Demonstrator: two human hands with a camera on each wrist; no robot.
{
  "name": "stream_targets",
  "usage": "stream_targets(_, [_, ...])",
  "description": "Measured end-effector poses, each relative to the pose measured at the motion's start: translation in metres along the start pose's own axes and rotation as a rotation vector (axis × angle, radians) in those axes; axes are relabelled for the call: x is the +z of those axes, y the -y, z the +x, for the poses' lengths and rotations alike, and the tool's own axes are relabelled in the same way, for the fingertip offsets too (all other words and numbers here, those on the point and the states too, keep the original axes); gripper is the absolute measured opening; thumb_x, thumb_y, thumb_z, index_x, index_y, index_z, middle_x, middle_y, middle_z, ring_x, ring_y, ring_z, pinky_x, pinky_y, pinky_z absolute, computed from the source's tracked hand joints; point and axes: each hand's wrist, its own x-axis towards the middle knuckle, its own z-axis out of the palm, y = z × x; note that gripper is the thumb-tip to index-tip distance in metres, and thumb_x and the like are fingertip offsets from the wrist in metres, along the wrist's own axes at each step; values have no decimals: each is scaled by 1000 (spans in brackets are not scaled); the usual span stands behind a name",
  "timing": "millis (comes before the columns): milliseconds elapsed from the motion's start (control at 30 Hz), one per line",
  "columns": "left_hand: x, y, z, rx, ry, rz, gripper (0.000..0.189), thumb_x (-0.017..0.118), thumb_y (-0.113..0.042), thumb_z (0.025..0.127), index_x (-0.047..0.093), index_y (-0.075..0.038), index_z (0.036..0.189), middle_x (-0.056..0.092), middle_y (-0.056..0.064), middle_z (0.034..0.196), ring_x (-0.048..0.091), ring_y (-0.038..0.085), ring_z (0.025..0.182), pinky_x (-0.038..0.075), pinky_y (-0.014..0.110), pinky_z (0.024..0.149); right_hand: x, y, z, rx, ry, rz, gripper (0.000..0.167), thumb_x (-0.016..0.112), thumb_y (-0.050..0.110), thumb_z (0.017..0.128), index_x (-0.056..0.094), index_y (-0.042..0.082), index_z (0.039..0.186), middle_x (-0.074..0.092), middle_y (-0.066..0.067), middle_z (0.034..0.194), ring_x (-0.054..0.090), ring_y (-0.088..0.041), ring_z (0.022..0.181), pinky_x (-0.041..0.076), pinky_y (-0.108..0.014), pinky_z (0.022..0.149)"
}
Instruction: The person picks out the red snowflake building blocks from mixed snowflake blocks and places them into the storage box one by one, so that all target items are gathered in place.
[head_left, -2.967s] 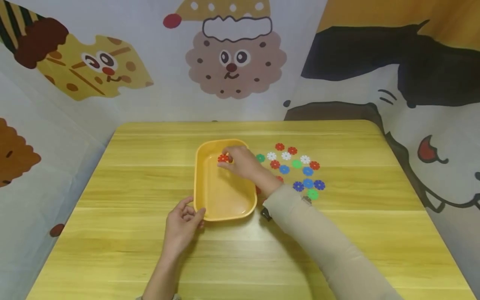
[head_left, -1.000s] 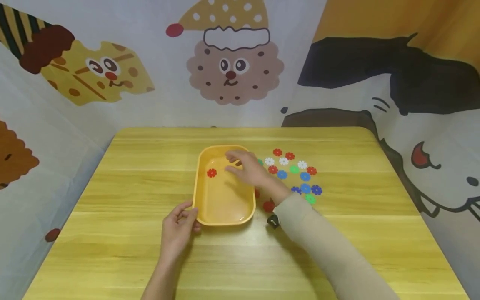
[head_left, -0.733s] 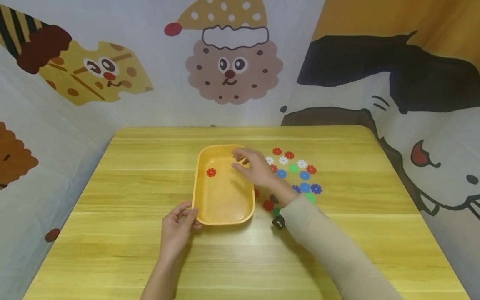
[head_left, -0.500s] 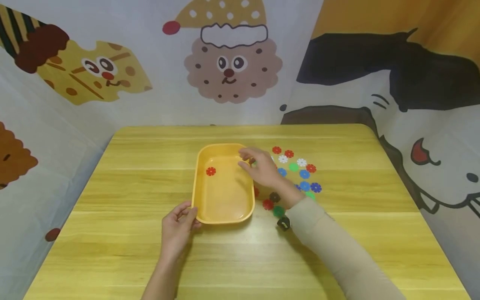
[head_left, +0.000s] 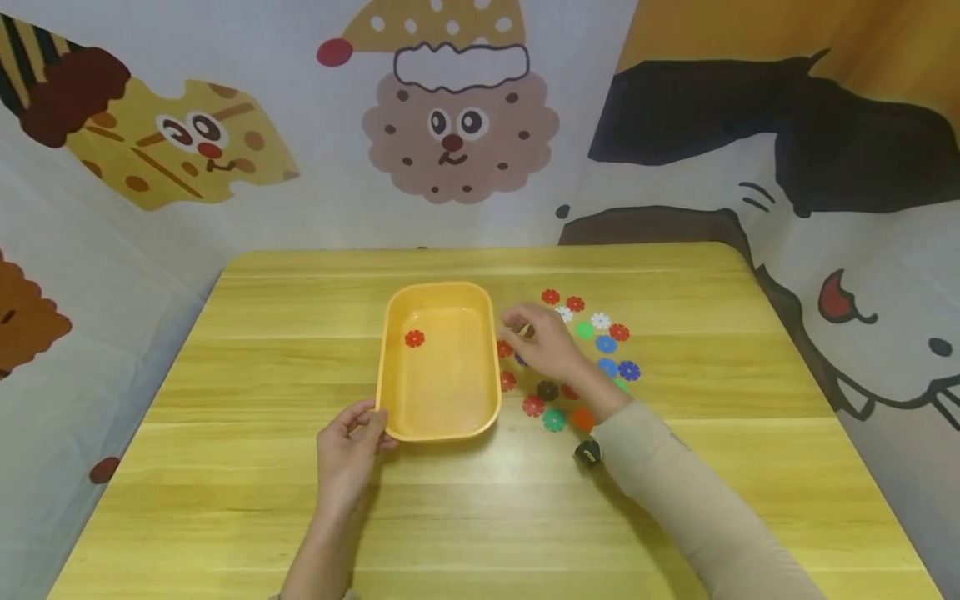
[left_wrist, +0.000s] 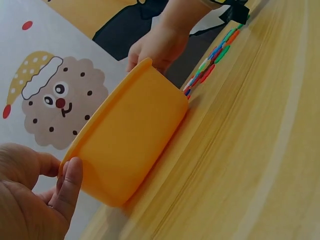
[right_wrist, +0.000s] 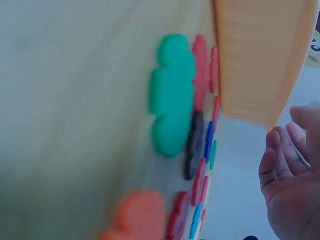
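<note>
An orange-yellow plastic tray (head_left: 450, 387) stands on the table with one red flower-shaped disc (head_left: 415, 338) lying in it. My left hand (head_left: 348, 450) pinches the rim at the tray's near left corner, thumb and fingers on either side of the wall in the left wrist view. Just past the tray's right side hovers my right hand (head_left: 551, 343), fingers loosely bent and nothing between them. Beneath and around it lie several flower-shaped discs, among them a green disc (right_wrist: 172, 97), a black disc (right_wrist: 194, 145) and a white disc (head_left: 601, 320). The hand and forearm hide some of them.
The wooden table (head_left: 247, 350) reaches to a cartoon-printed cloth (head_left: 315, 208) behind it. A small black object (head_left: 588, 453) shows beside the right sleeve. Farther right are a blue disc (head_left: 607, 343) and a dark blue disc (head_left: 629, 371).
The red disc that my right hand held over the tray three seconds ago now lies inside it. That hand has let go and moved right, out past the rim. My left hand stays at the corner.
</note>
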Motion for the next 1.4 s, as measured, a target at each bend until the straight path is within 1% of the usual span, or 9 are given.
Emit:
stream_targets(100, [0, 0, 1, 4, -6, -1, 30, 63, 1, 98, 58, 11, 126, 58, 10, 94, 67, 11, 65, 67, 28, 68, -1, -3, -3, 8, 46, -21, 20, 69, 15, 98, 69, -1, 111, 69, -9, 100, 65, -21, 89, 63, -29, 74])
stream_targets(200, [0, -1, 2, 2, -11, -4, 31, 63, 1, 98, 58, 11, 126, 59, 10, 94, 67, 11, 66, 67, 28, 68, -2, -3, -5, 26, 106, -39, 19, 71, 15, 97, 69, 2, 110, 68, -7, 98, 65, -19, 86, 63, -28, 74])
stream_targets(300, [0, -2, 3, -1, -11, -5, 30, 64, 0, 98, 58, 10, 126, 59, 10, 95, 67, 11, 67, 67, 28, 69, -4, -2, -8, 38, 162, -66, 21, 72, 17, 96, 70, 3, 112, 68, -4, 98, 65, -19, 87, 63, -29, 77])
stream_targets(433, [1, -2, 4, -1, -8, -5, 30, 64, -1, 98, 58, 10, 125, 58, 10, 94, 68, 11, 67, 67, 27, 69, -5, -1, -10, 19, 226, -86, 21, 74, 18, 95, 71, 6, 112, 70, -2, 99, 64, -18, 91, 62, -32, 81])
stream_targets(567, [1, -2, 4, 1, -10, -4, 30, 64, 0, 98, 59, 10, 126, 58, 11, 94, 67, 11, 67, 67, 27, 69, -3, -2, -12, 4, 282, -84, 19, 75, 20, 94, 72, 10, 111, 71, 0, 101, 65, -15, 93, 62, -30, 83])
stream_targets(767, [0, -1, 4, 12, -2, 11, 30, 64, -2, 98, 59, 10, 126, 59, 11, 94, 68, 11, 67, 67, 27, 69, -3, -1, -16, 18, 325, -108, 24, 73, 25, 96, 71, 8, 113, 71, -4, 106, 66, -19, 98, 62, -32, 88])
stream_targets(1000, [0, -1, 4, 13, 1, 11, 30, 64, -1, 98, 59, 10, 126, 59, 12, 94, 68, 12, 67, 67, 28, 69, -6, 2, -23, 69, 371, -144, 19, 74, 22, 95, 70, 10, 109, 69, 0, 103, 64, -17, 97, 62, -32, 87])
stream_targets(1133, [0, 0, 5, 12, -3, 5, 30, 63, 0, 98, 59, 11, 126, 59, 12, 94, 69, 12, 67, 67, 28, 69, -3, 4, -25, 71, 389, -141, 23, 76, 21, 93, 70, 9, 111, 69, -1, 105, 65, -17, 97, 62, -30, 87])
stream_targets(1400, [0, 0, 5, 9, 0, 14, 30, 62, 0, 98, 58, 10, 127, 59, 12, 95, 69, 12, 67, 67, 28, 69, 3, 1, -24, 77, 417, -164, 33, 81, 30, 87, 71, 10, 112, 69, 0, 103, 63, -13, 92, 61, -26, 83])
